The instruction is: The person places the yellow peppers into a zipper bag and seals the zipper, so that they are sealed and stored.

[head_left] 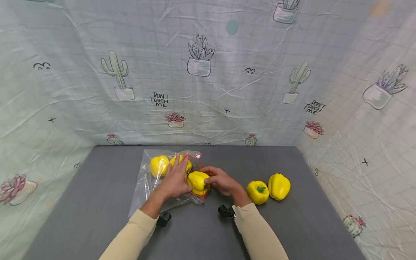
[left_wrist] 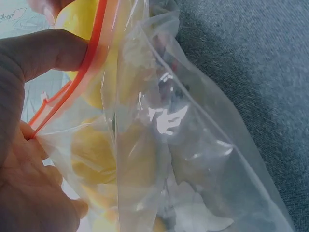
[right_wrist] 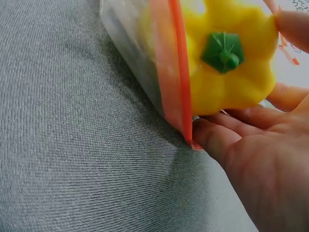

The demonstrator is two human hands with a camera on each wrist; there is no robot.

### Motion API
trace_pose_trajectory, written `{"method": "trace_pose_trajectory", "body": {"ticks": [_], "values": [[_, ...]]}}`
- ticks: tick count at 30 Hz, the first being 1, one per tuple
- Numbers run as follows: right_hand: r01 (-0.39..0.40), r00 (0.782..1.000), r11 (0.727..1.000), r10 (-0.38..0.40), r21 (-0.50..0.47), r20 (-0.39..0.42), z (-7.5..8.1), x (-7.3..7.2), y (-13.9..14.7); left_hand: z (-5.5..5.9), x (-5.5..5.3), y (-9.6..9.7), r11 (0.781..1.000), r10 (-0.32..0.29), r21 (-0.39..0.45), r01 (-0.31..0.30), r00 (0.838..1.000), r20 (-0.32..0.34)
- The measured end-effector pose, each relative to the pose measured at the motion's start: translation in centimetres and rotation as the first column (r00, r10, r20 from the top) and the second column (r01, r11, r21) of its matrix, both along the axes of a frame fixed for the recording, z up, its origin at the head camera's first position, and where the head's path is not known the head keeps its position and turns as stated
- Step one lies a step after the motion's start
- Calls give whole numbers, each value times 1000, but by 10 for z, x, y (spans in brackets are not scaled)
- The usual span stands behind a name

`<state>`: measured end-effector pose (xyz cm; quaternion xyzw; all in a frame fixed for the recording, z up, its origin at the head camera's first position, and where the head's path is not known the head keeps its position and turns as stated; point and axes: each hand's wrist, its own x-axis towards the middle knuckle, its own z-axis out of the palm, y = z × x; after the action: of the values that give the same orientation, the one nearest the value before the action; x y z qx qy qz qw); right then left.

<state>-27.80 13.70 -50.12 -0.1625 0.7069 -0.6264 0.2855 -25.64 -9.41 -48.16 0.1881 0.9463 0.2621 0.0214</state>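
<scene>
A clear zip bag with a red zip edge lies on the table, left of centre. Inside it are two yellow bell peppers, one at the left and another partly behind my left hand. That hand holds the bag at its mouth, thumb against the red edge and the other fingers on the far side. My right hand grips a third yellow bell pepper at the bag's mouth. The green stem faces the right palm, and the pepper's other end is within the red edge.
Two more yellow bell peppers, one nearer and one farther, sit side by side on the grey table, right of my right hand. A cloth printed with potted cacti hangs behind and at both sides.
</scene>
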Motion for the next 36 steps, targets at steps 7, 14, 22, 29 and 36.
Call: {"method": "trace_pose_trajectory", "body": {"ticks": [7,14,22,29,36], "values": [[-5,997,992,15,122,-76,-4,-2,-10,0,1,-4,999,4,-32,-5,1000,-9],[3,995,991,10,136,-97,-2,-3,-7,3,-1,-6,1000,-13,12,12,1000,14],[-121,982,973,147,197,-120,4,-8,-2,6,-1,-6,997,-15,78,10,998,57],[-107,982,978,133,179,-136,6,-5,-3,5,0,-6,995,1,98,-5,999,35],[-133,967,966,176,224,-186,6,-4,-12,4,-2,-4,996,10,90,-13,999,33]]}}
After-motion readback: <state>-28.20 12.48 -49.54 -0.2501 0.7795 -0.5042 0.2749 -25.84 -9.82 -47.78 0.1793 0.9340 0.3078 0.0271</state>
